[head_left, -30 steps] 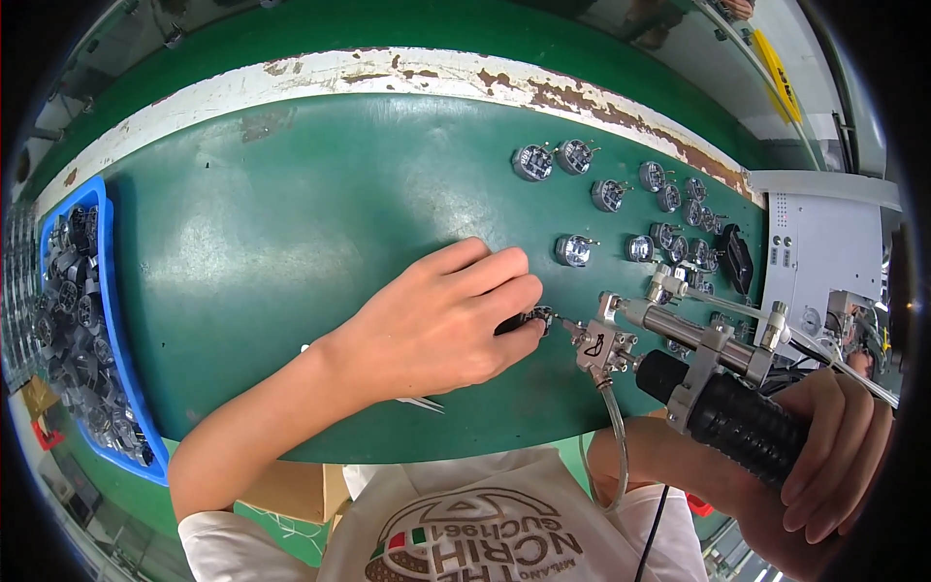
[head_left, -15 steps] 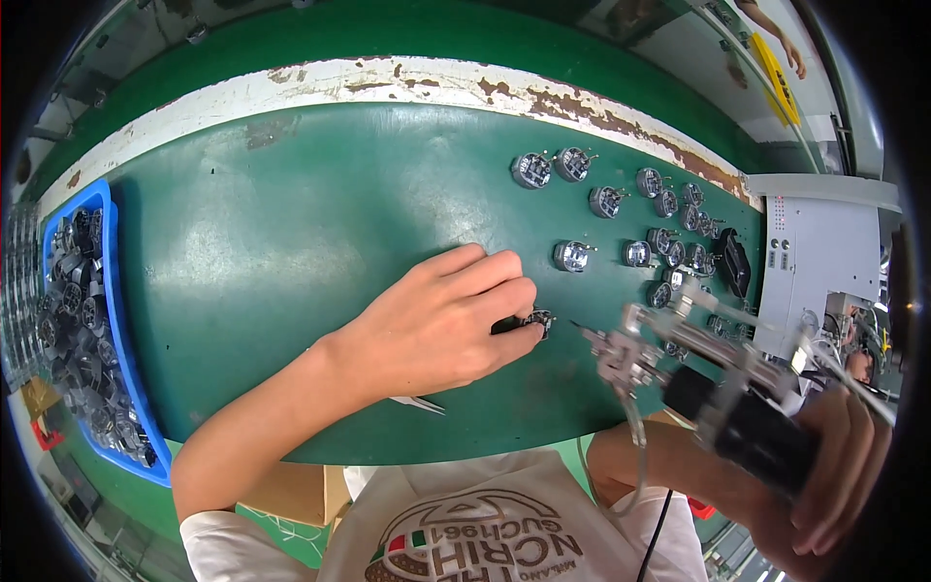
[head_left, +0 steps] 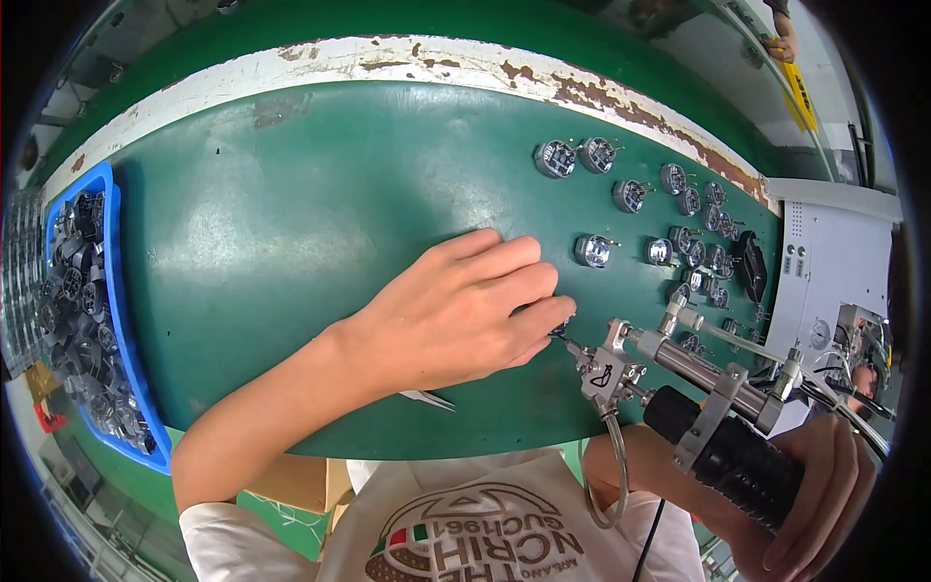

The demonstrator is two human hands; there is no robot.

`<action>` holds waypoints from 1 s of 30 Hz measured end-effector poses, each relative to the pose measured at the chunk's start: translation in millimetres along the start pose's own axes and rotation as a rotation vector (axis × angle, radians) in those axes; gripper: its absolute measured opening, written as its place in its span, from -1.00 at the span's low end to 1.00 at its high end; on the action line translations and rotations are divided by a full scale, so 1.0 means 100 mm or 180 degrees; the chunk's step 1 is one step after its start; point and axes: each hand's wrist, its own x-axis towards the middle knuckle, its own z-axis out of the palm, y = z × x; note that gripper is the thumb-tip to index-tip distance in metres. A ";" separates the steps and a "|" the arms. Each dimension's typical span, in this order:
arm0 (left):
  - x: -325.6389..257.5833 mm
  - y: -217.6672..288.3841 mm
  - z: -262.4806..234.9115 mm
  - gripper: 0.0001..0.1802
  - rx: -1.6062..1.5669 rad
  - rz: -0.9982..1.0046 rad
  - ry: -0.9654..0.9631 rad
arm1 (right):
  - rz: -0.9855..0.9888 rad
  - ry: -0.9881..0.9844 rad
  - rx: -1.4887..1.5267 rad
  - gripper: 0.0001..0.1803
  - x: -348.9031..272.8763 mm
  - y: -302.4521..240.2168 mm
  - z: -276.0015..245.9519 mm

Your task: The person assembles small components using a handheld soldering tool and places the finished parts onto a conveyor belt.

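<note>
My left hand (head_left: 461, 310) rests over the green table, its fingers closed round a small dark round part (head_left: 559, 331) that they mostly hide. In my right hand (head_left: 819, 500), at the lower right, is a powered screwdriver (head_left: 732, 456) with a black grip, a metal cylinder alongside and a clear hose. Its thin tip points left and meets the part at my left fingertips; whether it touches a screw cannot be made out. Under my left wrist the tips of metal tweezers (head_left: 429, 399) stick out.
Several round grey parts with metal pins (head_left: 593, 251) stand on the table's right side, near a black object (head_left: 750, 266). A grey machine (head_left: 836, 262) borders the right end. At the left edge stands a blue bin (head_left: 118, 291) full of dark parts. Another person's hand (head_left: 782, 48) shows far right.
The screwdriver has moved left, bringing its tip from a gap away up to the part in my left hand. My left fingers now cover more of that part. The whole view has shifted slightly.
</note>
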 end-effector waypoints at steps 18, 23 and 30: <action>-0.05 -0.02 0.03 -0.53 0.0062 0.0005 0.0001 | 0.2646 0.2398 0.3923 -0.81 0.04 -0.21 0.12; -0.01 0.00 0.00 -0.57 0.0093 -0.0053 -0.0094 | 0.3360 0.3062 0.5016 -0.83 0.14 -0.38 0.18; 0.05 0.01 -0.02 -0.62 0.0111 -0.0047 -0.0185 | 0.4967 0.3911 0.3692 -0.84 0.10 -0.85 0.35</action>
